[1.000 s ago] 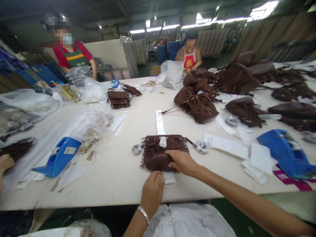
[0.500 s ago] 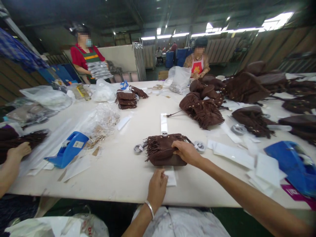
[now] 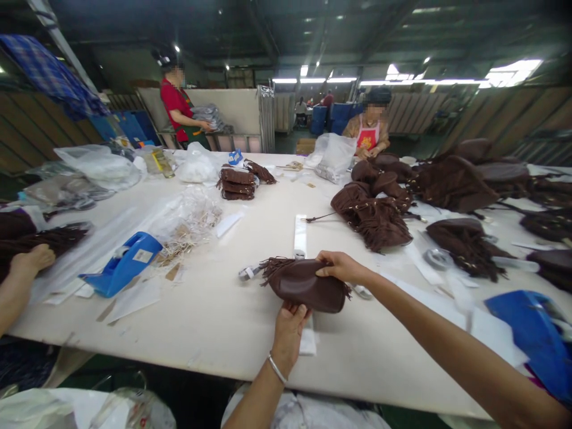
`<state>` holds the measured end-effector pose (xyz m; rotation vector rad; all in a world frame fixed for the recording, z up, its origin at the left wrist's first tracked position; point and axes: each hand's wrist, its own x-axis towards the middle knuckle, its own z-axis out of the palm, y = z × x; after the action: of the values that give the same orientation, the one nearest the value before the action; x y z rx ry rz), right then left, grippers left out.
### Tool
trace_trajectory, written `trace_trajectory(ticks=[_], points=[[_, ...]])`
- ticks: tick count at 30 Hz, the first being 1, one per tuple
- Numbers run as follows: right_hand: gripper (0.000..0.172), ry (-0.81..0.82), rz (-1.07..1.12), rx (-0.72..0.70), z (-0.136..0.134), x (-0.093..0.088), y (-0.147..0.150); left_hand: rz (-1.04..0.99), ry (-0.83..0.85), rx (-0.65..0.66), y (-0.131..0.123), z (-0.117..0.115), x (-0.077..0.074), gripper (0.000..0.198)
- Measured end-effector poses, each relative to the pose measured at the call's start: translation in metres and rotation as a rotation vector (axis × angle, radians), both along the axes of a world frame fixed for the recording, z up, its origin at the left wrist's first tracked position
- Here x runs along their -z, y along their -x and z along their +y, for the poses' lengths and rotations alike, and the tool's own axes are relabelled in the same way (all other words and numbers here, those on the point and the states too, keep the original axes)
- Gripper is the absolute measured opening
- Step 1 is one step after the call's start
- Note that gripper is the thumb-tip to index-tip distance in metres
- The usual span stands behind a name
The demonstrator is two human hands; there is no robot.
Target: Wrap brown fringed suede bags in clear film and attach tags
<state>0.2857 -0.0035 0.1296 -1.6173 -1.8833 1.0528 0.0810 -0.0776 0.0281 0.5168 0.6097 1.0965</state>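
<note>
1. Your right hand [image 3: 342, 267] has tipped the brown fringed bag [image 3: 308, 286] over: half a second ago its fringed side showed, and now the smooth base is turned up towards you.
2. That hand grips the bag's far right edge, thumb on the base and fingers curled round behind it. The bag hangs tilted just left of this hand, and looks raised off the surface [image 3: 201, 333], at least in part.
3. Your left hand [image 3: 288, 333] has moved up from the white piece [image 3: 308, 342] to the bag's near edge. Its fingertips touch there, but you can't tell from this view whether they are closed on the bag or only propping it.
4. So the bag now seems to be steadied from both sides, leaving your left hand less free for the white piece just to its right.
5. Fringe [image 3: 274, 269] sticks out beyond your left hand, and a wrapped ring [image 3: 248, 273] lies past it, further left.
6. A white strip [image 3: 301, 235] runs away from you, beyond and left of your right hand; whether it joins the near white piece is hidden under the bag.
</note>
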Motion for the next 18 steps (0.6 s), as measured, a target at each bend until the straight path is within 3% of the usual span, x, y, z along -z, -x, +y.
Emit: trace_trajectory(ticks=[5, 10, 14, 15, 18], points=[[0.017, -0.148, -0.259, 0.043, 0.005, 0.001, 0.003, 0.152, 0.067, -0.048, -0.007, 0.003, 0.005, 0.054], [0.013, -0.398, -0.588, 0.012, -0.012, 0.011, 0.021, 0.329, 0.196, -0.103, -0.008, 0.006, 0.017, 0.049], [0.011, -0.492, -0.595, -0.007, -0.035, 0.030, 0.031, 0.382, 0.270, -0.087, -0.001, 0.004, 0.026, 0.041], [0.016, -0.464, -0.543, 0.039, -0.040, 0.034, 0.031, 0.390, 0.282, -0.075, 0.001, 0.003, 0.026, 0.040], [0.054, -0.274, -0.353, 0.182, -0.054, 0.046, 0.021, 0.420, 0.287, -0.026, 0.007, 0.000, 0.025, 0.042]])
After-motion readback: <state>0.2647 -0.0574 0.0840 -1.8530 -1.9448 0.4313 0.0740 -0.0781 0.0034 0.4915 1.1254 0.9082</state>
